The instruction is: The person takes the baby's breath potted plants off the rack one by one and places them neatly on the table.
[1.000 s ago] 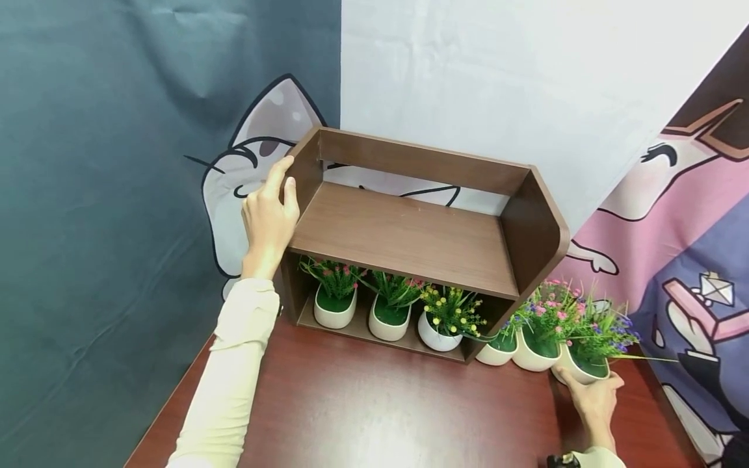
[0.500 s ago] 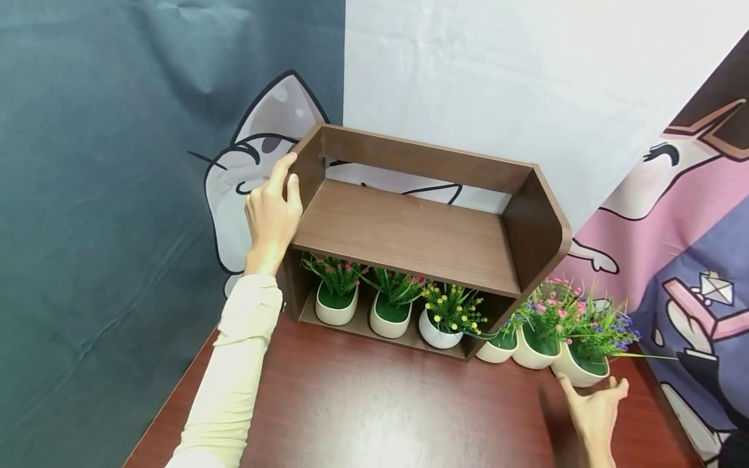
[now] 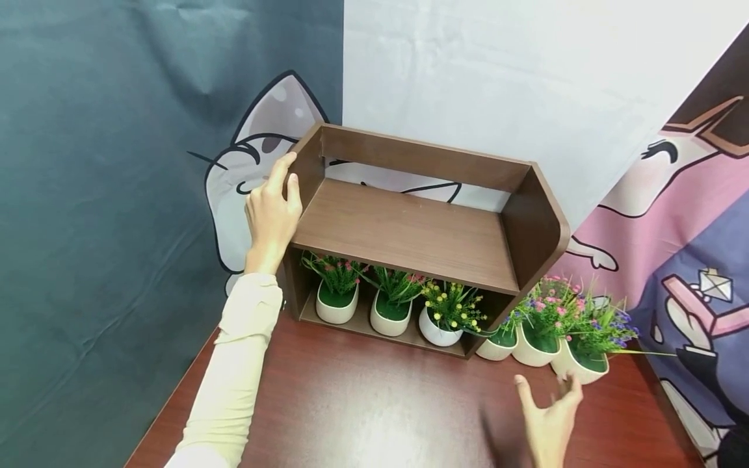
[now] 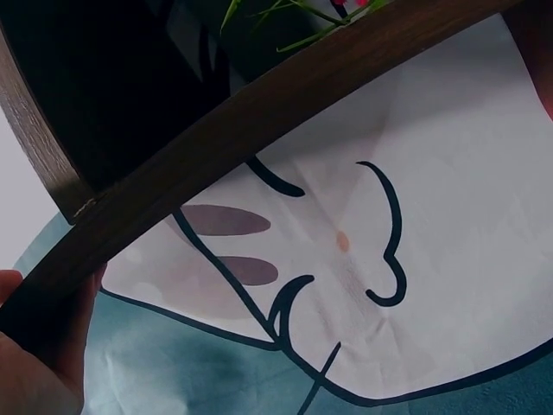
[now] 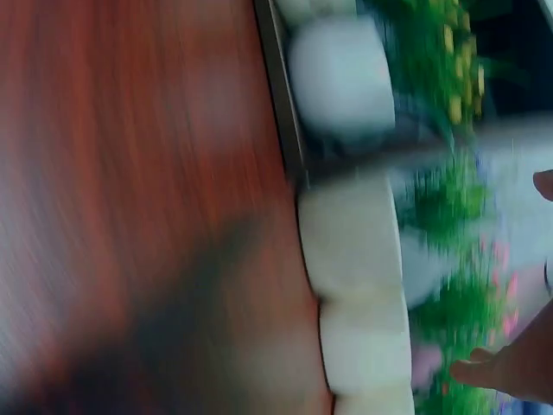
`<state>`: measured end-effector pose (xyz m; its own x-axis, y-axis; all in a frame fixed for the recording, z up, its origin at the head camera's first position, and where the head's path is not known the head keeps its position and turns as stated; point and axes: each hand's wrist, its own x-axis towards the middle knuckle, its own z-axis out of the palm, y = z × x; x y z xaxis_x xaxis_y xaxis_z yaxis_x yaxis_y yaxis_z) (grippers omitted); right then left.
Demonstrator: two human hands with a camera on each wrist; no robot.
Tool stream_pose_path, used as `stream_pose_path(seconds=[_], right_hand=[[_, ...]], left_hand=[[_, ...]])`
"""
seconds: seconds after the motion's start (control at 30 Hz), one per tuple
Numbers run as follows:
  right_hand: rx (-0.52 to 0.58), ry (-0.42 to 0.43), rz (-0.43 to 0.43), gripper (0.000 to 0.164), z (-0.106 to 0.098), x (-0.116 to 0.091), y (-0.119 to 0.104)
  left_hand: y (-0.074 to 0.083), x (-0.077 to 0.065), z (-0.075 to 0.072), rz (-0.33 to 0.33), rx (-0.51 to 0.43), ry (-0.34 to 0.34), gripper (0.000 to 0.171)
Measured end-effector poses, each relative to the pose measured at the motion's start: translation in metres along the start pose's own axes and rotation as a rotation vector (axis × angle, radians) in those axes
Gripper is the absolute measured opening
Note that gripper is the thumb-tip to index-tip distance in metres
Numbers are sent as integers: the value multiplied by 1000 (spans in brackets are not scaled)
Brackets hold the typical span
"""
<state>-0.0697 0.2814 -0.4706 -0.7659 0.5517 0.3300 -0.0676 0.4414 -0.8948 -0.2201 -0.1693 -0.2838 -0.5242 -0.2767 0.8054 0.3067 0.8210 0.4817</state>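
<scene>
My left hand (image 3: 273,211) grips the left side panel of a brown two-tier wooden shelf (image 3: 404,237). In the left wrist view, the thumb and fingers (image 4: 39,380) straddle the panel's edge. Over the table, in front of the pots right of the shelf, my right hand (image 3: 549,416) is spread with nothing in it. The pot nearest it is a cream one (image 3: 579,364) with purple flowers, at the end of a row. Beside that stand a cream pot with pink flowers (image 3: 535,351) and another cream pot (image 3: 497,346) against the shelf's right side.
Inside the lower tier stand two cream pots with pink flowers (image 3: 337,307) and a white pot with yellow flowers (image 3: 440,328). The shelf sits on a reddish-brown table (image 3: 363,403). Printed cloth (image 3: 146,195) hangs behind and at both sides.
My right hand has let go of the end pot with purple flowers, drawn back from it and moved left. The left hand stays on the shelf panel.
</scene>
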Motion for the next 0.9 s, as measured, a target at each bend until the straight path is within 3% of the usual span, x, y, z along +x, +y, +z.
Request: stream_pose_path(seconds=[0.33,0.47,0.53,0.73,0.9], right_hand=[[187,-115,17,90,55,-57,-29],[218,-164,0,85,79,-64,-34],[231,-191,6,85,93,-63,-25],[93,-220,3,93,131,-52,-9],[-40,-144,-24,94,154,-34,-3]], left_hand=[[-1,3,1,11,-8,10,33],[-3,4,1,18,-4,11,32],[-4,4,0,21,-1,10,32],[-4,2,0,17,4,13,32],[-1,1,1,13,-8,5,33]])
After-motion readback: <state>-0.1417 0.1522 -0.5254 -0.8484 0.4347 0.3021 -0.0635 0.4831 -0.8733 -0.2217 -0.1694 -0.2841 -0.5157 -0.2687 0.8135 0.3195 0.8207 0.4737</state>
